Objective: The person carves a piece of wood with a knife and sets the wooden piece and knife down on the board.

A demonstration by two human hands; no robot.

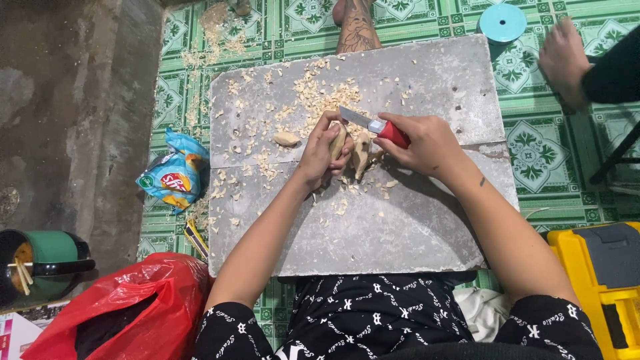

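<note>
A pale wooden piece sits near the middle of the grey slab, the left hand fingers clenched around it. The right hand grips a red-handled knife, blade against the wood. Shavings litter the slab's far left corner. A red plastic bag gapes open, contents dark; a green cup holds sticks. Green patterned floor lies beneath.

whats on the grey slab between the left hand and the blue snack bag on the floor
In the head view, pale wood shavings and one loose pale wood piece lie on the grey stone slab between the left hand and the blue snack bag.
</note>
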